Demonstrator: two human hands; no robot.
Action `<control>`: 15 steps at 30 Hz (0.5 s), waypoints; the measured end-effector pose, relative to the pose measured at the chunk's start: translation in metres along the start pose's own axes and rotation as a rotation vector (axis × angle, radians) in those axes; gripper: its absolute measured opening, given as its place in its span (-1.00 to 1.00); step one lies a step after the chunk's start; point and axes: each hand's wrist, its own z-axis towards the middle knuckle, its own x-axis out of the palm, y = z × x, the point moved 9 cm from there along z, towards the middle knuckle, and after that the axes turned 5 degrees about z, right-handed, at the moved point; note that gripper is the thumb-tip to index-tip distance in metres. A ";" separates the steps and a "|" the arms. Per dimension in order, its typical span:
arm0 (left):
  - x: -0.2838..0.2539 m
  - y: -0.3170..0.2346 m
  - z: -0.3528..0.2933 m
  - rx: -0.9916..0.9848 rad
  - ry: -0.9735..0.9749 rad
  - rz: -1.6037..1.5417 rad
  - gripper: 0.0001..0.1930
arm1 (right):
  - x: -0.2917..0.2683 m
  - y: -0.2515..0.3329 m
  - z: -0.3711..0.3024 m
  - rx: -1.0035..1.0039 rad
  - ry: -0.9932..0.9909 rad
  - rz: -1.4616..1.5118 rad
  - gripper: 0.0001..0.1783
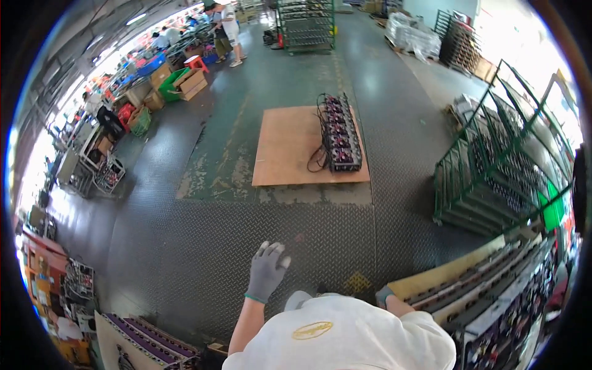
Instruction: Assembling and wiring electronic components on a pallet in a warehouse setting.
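1. Writing: a yellow oval emblem [312, 330] sat on the front of the wearer's white cloth shirt [376, 333]; its lettering was too small to make out.
2. Left hand [266, 271], in a grey knit glove with pale fingertips and a green cuff, was raised over the dark steel tread-plate floor [216, 246]. Fingers pointed forward, slightly bent, thumb spread off to the right; nothing in the grasp. The bare forearm rose from the lower edge.
3. Right hand [385, 297], gloved likewise, was low beside the near corner of a long tan flat board [453, 270]. Its fingers were mostly out of sight; could not tell whether they gripped or merely touched. The two hands were well apart.
4. That board lay along a stack of long dark strips [484, 277] at lower right, close by the right arm.
5. Ahead, beyond reach of the left hand, a tan rectangular sheet [287, 142] lay flat on the floor. A long black assembly with pinkish-purple parts [343, 139] stood along its right side, black cables looping off to the left.
6. Right side: a green metal-framed rack [437, 191] loaded with dark trays blocked the floor beyond the stack.
7. Lower left: purple-and-black strips [148, 339].
8. Far left: a brown cardboard box [192, 84] beside a green bin [172, 85], a red plastic stool [196, 62] behind. Two people stood farther back.
9. The shirt covered the lower centre of the view.
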 end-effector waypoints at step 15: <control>0.084 0.090 0.254 -0.035 0.143 0.102 -0.67 | -0.305 -0.077 0.078 0.202 -0.621 0.943 -0.64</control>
